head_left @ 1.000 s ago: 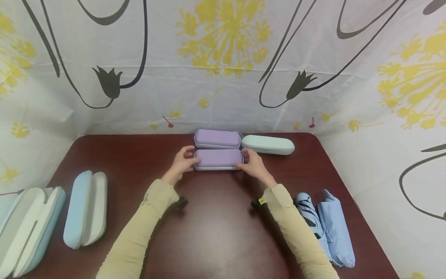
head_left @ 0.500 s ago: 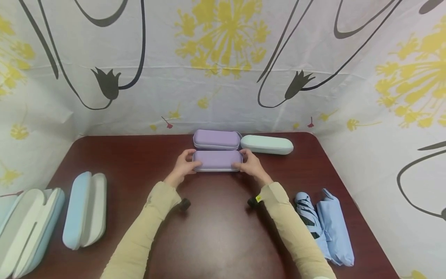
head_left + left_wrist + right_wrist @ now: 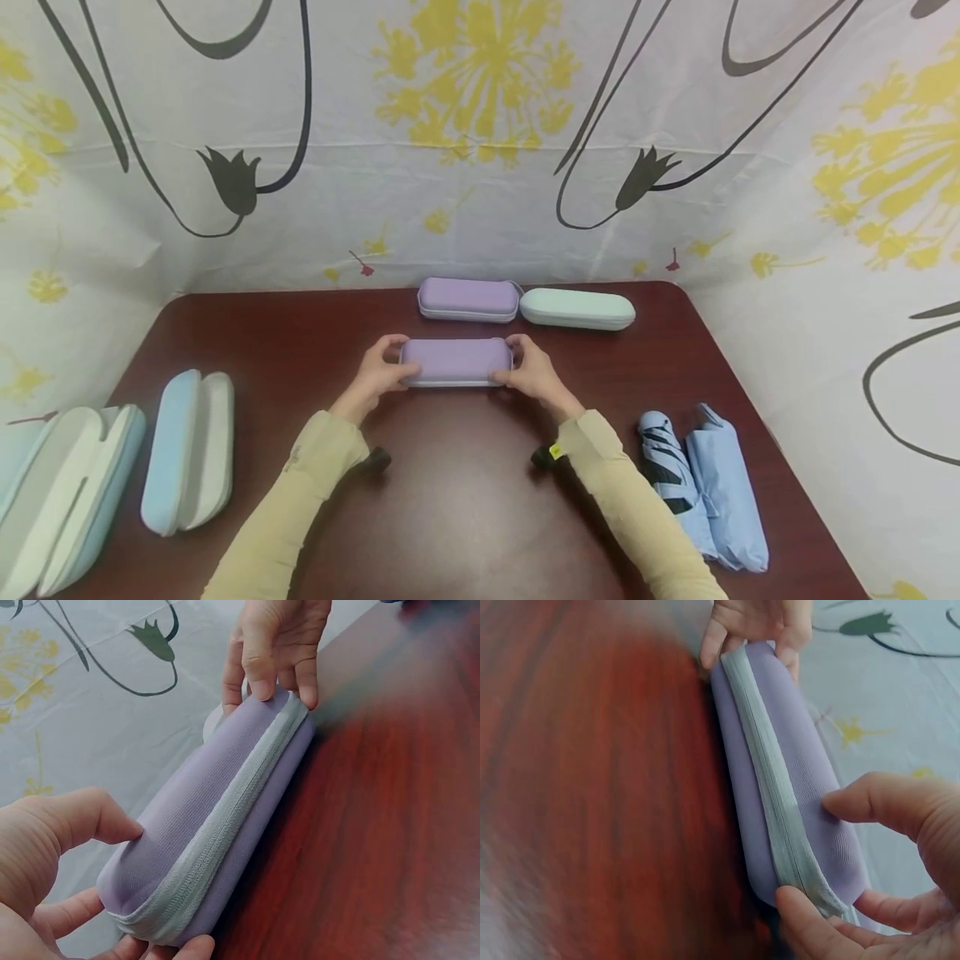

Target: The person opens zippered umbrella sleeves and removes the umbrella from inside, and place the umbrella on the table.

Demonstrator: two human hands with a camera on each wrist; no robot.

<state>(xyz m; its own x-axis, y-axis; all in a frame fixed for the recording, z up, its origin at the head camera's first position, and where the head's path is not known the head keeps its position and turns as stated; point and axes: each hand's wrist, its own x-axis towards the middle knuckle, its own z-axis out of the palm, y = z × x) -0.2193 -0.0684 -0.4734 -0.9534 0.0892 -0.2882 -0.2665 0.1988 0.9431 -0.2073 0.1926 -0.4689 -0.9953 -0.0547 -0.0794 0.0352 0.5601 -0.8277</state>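
Purple case (image 3: 456,363) shifted nearer and slightly left since a second ago; a strip of desk (image 3: 465,517) is now seen between it and the far purple case (image 3: 467,298). It's held around mid-desk, toward the far side, long axis left to right. Left end is pinched by the left hand (image 3: 377,372), right end by the right hand (image 3: 534,372): thumbs set on the upper face, other fingers curled round the ends. Whether the base is lifted can't be told. Case is oblong, ends rounded, finely textured fabric, pale grey-green zip (image 3: 225,817) run along the near side, seen closed. Desk is dark red-brown, wood-grained, glossy, glare patch at near centre. Mint case (image 3: 577,309) is set just right of the far purple one. Two opened blue cases (image 3: 167,454) are placed at left, two light-blue folded bundles (image 3: 727,492) at right. Backdrop (image 3: 352,100) is white, printed with yellow blooms and dark stems.
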